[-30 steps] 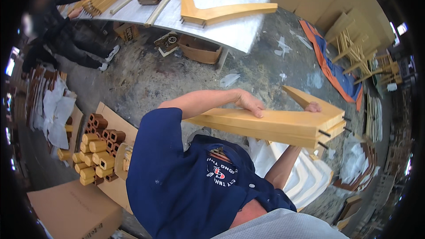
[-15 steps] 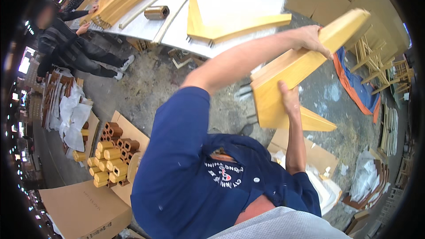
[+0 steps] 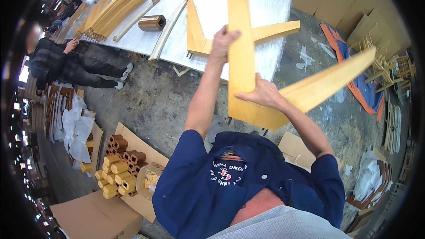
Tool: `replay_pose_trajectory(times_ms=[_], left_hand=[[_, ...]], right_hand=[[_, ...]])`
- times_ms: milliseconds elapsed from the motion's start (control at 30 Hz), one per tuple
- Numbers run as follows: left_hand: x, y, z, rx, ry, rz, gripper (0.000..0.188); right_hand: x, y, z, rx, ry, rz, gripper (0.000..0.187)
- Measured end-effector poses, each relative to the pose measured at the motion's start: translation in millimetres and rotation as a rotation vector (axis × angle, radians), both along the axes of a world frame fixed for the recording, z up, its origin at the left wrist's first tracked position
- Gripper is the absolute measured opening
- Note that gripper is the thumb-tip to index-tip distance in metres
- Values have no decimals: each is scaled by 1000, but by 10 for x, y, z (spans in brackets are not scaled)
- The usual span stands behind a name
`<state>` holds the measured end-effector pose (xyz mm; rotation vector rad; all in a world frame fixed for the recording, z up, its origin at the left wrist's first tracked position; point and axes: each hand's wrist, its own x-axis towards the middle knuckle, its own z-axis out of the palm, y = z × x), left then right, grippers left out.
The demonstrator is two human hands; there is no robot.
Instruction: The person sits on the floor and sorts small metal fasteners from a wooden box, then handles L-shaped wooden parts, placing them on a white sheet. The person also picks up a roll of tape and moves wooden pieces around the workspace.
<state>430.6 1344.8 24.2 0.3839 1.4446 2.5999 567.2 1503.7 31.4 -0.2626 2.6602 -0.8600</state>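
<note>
Both hands hold a V-shaped yellow wooden furniture piece (image 3: 241, 68) in the air. One of its arms stands upright, and the other slants up to the right. My left hand (image 3: 223, 44) is closed round the left edge of the upright arm, its thumb across the face. Lower down, my right hand (image 3: 263, 93) grips the piece at its inner corner, thumb on the wood. Short dark pegs poke out under its bottom end. Behind it, a similar wooden piece (image 3: 199, 42) lies on the white-topped table (image 3: 172, 68), partly covered by the held one.
On the table lie long padded strips (image 3: 169, 28), a brown hollow block (image 3: 152, 23) and a row of curved wooden parts (image 3: 115, 11). A person (image 3: 66, 62) stands at its left end. Stacked blocks (image 3: 117, 172) and a cardboard box (image 3: 95, 214) are at lower left.
The wooden piece has swung from the far right to in front of me and turned, one arm now upright. My left hand came back leftward with it; my right hand moved to the inner corner.
</note>
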Motion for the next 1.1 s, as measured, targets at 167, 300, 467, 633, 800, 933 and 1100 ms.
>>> replay_pose_trajectory(times_ms=[167, 300, 467, 633, 800, 933, 1100], left_hand=[[-754, -1170, -629, 170, -58, 105, 53], [-1369, -1871, -904, 208, -117, 150, 52], [-2048, -2457, -1117, 126, -258, 119, 52], [-2656, -2519, -1554, 47, -298, 103, 43], [-3059, -2459, -1950, 126, -406, -23, 47], [-3252, -2331, -2028, 162, -470, -122, 44], [-3433, -2300, -1926, 45, -513, -65, 36]], right_hand=[[-973, -912, -233, 116, -117, 147, 109], [-1739, -1620, -568, 82, -145, 190, 110], [-2377, -2201, -827, 10, -246, 127, 113], [-2833, -2342, -1216, -90, -278, 58, 108], [-3095, -2318, -1087, -236, -341, 11, 100], [-3245, -2233, -1310, -52, -382, -52, 94], [-3410, -2169, -1128, 29, -189, -74, 79]])
